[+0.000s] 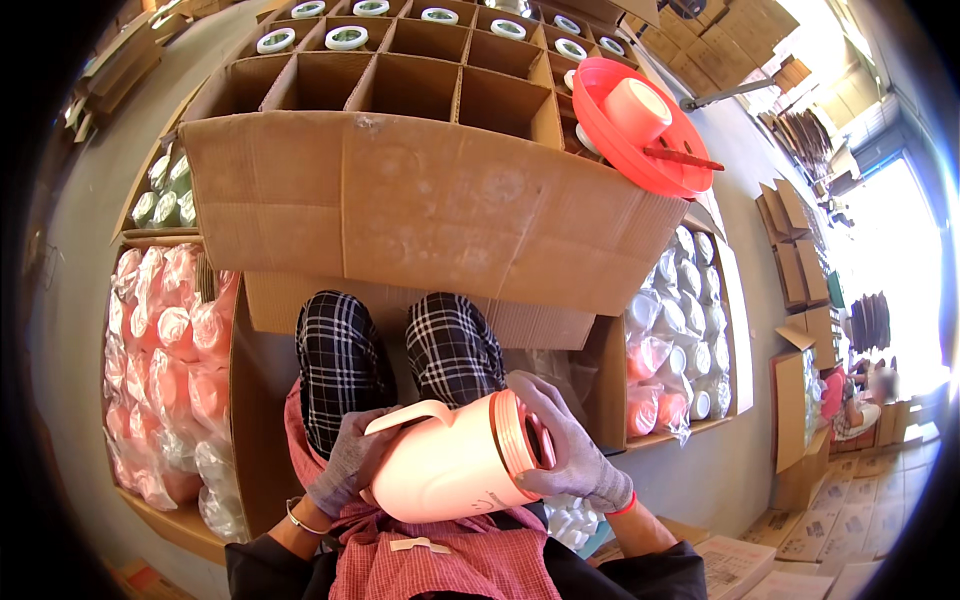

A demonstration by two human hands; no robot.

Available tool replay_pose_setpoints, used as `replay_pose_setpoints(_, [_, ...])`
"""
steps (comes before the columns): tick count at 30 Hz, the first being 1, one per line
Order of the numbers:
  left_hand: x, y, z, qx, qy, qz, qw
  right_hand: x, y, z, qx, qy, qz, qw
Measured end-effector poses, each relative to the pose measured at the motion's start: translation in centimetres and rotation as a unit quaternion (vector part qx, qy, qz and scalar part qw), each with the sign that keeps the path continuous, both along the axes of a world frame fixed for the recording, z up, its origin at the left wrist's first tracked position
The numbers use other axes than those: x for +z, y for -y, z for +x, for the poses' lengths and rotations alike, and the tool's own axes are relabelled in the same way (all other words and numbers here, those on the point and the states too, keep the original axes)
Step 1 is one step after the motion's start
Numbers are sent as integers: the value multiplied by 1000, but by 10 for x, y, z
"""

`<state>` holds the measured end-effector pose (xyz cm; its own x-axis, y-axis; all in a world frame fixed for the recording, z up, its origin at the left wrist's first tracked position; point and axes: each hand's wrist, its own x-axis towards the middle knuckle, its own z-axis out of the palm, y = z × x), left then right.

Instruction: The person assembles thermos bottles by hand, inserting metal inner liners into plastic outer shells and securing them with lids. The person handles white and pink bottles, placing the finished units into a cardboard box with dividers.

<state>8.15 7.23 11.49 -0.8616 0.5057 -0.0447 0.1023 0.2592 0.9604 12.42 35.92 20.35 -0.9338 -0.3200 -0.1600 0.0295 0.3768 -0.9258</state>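
A pink jug [445, 465] with a side handle and a threaded neck lies on its side across my lap, its mouth turned to the right. My left hand [348, 462], in a grey glove, is closed around its base end, beside the handle. At the other end my right hand [572, 440], also gloved, grips the rim, thumb below and fingers over the top. The mouth looks dark inside and is partly hidden by that hand. Past my knees stands a large divided carton [430, 200], its front flap folded down towards me.
Several white-rimmed round tops [347, 38] sit in the carton's far cells. A pink basin [690, 150] holding a pink cup-like piece [638, 110] and a reddish stick [685, 158] rests on its right corner. Wrapped pink items [170, 340] fill a left box; wrapped pale ones [690, 320] fill a right box.
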Motion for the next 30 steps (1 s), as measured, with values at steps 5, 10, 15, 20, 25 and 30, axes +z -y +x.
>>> replay_pose_setpoints(5, [-12, 1, 3, 50, 138, 68, 987, -2, 10, -1, 7, -29, 23, 999])
replay_pose_setpoints(10, [6, -4, -12, -15, 220, 91, 971, 0, 9, -11, 89, -154, 43, 983])
replay_pose_setpoints(15, [-5, 2, -16, -26, 459, 136, 877, 0, 20, -10, 129, -271, 17, 954])
replay_pose_setpoints(20, [-12, -4, -9, -246, 300, 138, 911, 38, 58, -12, 316, -365, -1, 876])
replay_pose_setpoints(25, [40, -2, -8, -150, 434, 208, 864, 39, 53, -19, 273, -348, -11, 897])
replay_pose_setpoints(30, [58, -9, -41, 23, -212, 89, 973, -27, 22, -22, -191, 7, -170, 967])
